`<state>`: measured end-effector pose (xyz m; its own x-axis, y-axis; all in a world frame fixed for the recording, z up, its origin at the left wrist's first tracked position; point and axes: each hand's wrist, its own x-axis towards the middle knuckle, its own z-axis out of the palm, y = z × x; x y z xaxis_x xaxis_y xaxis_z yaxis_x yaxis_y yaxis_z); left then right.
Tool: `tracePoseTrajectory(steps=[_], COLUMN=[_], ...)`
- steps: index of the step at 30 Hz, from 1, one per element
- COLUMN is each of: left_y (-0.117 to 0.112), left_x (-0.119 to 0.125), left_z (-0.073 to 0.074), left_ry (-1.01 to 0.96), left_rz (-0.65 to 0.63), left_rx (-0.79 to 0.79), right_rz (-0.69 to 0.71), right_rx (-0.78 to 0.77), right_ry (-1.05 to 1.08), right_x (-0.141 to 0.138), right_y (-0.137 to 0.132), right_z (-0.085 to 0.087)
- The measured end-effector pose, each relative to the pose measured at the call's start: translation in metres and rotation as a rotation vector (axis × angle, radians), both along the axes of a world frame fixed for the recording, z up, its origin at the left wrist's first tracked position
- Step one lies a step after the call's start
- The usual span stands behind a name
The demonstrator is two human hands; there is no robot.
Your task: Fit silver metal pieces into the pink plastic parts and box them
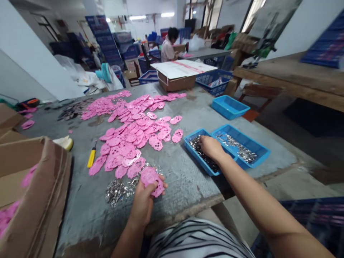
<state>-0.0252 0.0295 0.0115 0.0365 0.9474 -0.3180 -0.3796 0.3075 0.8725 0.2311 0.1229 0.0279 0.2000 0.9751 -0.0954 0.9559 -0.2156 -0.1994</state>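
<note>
My left hand (143,202) is closed on a pink plastic piece (152,180) near the table's front edge, beside a loose heap of small silver metal parts (120,188). My right hand (211,147) reaches into a blue tray (193,153) full of small dark metal parts, fingers curled down among them; what they grip is hidden. A second blue tray (259,147) with silver parts lies just right of it. A wide spread of pink plastic pieces (131,132) covers the middle of the grey table (185,179).
An open cardboard box (34,193) with pink pieces stands at the left. A yellow-handled tool (91,157) lies by the pile. An empty blue tray (229,106) and a cardboard box (177,75) sit farther back. Another person (168,46) sits at a far table. A wooden bench (292,77) stands right.
</note>
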Motion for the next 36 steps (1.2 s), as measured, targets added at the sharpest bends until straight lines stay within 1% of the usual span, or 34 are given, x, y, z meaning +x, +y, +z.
tracePoseTrajectory(steps=[5,10,13,14,15,18,19,21,23,25,27,29,32,36], left_y=[0.001,-0.001,0.000,0.000,0.001,0.002,0.003,0.004,0.004,0.003,0.003,0.002,0.001,0.002], left_x=[0.001,0.005,0.008,0.010,0.012,0.023,0.026,0.033,0.036,0.037,0.037,0.036,0.036,0.035], left_z=[-0.002,0.001,0.003,0.004,0.004,0.006,0.007,0.006,0.004,0.002,0.000,0.000,0.000,-0.001], left_ry=[0.006,0.003,0.013,0.017,0.022,0.032,0.032,0.035,0.043,0.053,0.057,0.053,0.036,-0.018], left_rz=[-0.013,-0.019,-0.016,-0.015,-0.011,0.009,0.019,0.032,0.036,0.038,0.046,0.054,0.042,0.081], left_rx=[-0.009,-0.028,-0.029,-0.028,-0.022,0.010,0.024,0.048,0.063,0.054,0.036,0.023,0.017,0.013], right_rz=[-0.054,-0.043,-0.029,-0.008,0.024,0.145,0.175,0.202,0.190,0.168,0.172,0.199,0.276,0.515], right_rx=[0.076,0.177,0.217,0.215,0.200,0.083,0.036,-0.034,-0.068,-0.066,-0.045,-0.008,0.146,0.379], right_ry=[0.110,0.284,0.427,0.536,0.690,1.222,1.324,1.408,1.448,1.469,1.443,1.367,1.169,0.896], right_x=[0.004,0.007,0.000,-0.005,-0.011,-0.037,-0.046,-0.062,-0.073,-0.080,-0.083,-0.085,-0.086,-0.087], right_y=[0.000,-0.002,-0.010,-0.014,-0.019,-0.037,-0.043,-0.052,-0.057,-0.059,-0.060,-0.061,-0.064,-0.071], right_z=[0.004,0.011,0.015,0.016,0.017,0.017,0.016,0.012,0.006,0.000,-0.005,-0.008,-0.009,-0.015])
